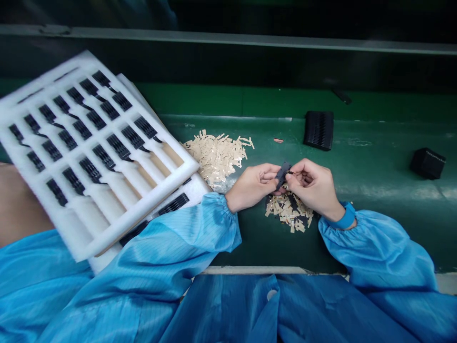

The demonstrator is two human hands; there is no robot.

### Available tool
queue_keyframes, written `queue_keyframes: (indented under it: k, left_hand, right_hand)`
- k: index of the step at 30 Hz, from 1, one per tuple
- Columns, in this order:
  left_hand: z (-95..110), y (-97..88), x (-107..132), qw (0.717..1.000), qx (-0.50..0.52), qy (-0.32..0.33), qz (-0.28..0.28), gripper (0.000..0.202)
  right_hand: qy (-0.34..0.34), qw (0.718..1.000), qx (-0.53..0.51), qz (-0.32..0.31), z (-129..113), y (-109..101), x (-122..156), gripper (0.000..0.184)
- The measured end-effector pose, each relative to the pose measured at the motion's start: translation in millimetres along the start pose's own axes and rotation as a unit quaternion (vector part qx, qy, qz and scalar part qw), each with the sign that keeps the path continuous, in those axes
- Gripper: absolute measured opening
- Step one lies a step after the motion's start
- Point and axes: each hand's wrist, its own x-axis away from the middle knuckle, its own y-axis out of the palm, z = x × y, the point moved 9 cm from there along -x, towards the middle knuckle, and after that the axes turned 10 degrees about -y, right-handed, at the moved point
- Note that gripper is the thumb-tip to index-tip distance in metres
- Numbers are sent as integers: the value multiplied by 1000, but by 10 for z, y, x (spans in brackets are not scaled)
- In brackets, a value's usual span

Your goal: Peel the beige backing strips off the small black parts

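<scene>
My left hand [255, 185] is closed on a small dark rectangular part [283, 175], pinched between thumb and fingers and tilted. My right hand [314, 186] meets it from the other side, thumb and forefinger pinched at the part's edge; what they grip there is too small to make out. Just below both hands lies a pile of small beige and dark strips [291, 212] on the green work surface. Farther left, beyond my left wrist, a larger heap of beige strips [219, 155] is spread out.
A white foam tray [84, 147] with rows of slotted black parts [103, 157] lies tilted at the left, over another tray [198, 188]. Two black ribbed blocks [319, 130] [427, 163] stand at the right. A ledge [228, 39] runs across the back.
</scene>
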Motion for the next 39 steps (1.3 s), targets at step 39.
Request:
queue_keyframes:
  k: [39]
  left_hand:
    - [-10, -9, 24, 999, 3, 5, 41, 10]
  right_hand:
    - [-190, 954, 216, 84, -430, -228, 59, 27]
